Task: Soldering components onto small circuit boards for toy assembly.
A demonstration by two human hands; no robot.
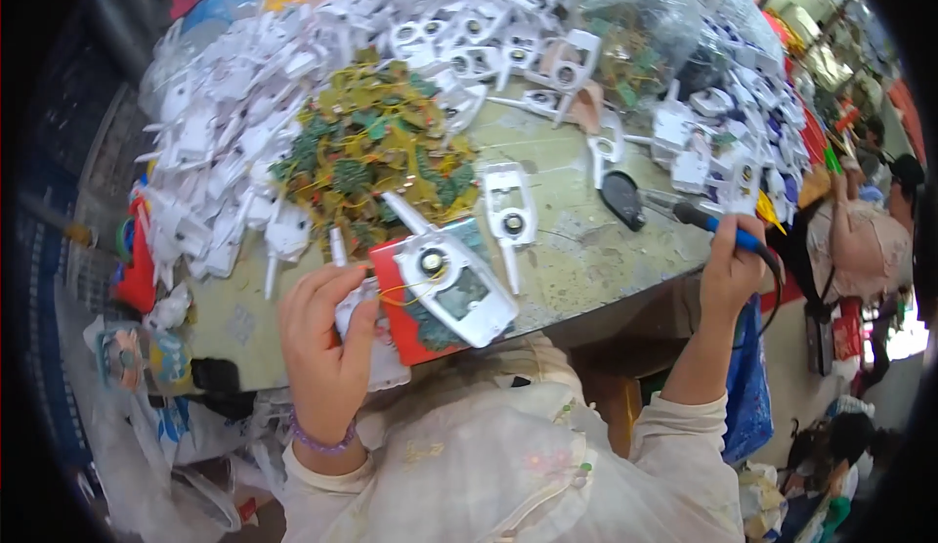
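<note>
My right hand is closed round the blue and black handle of a soldering iron. Its tip points left, close to a black oval dish on the table. My left hand has its fingers bent round a white plastic casing, partly hidden by the hand. Right beside it, a larger white casing with a round speaker and a rectangular opening lies tilted on a red board. Thin yellow wires run from that casing toward my left fingertips. Another open white casing lies just beyond.
A heap of green circuit boards with yellow wires covers the table's middle. White casings are piled at the left and back, with more at the right. Clear plastic bags lie behind. Other people are at the far right.
</note>
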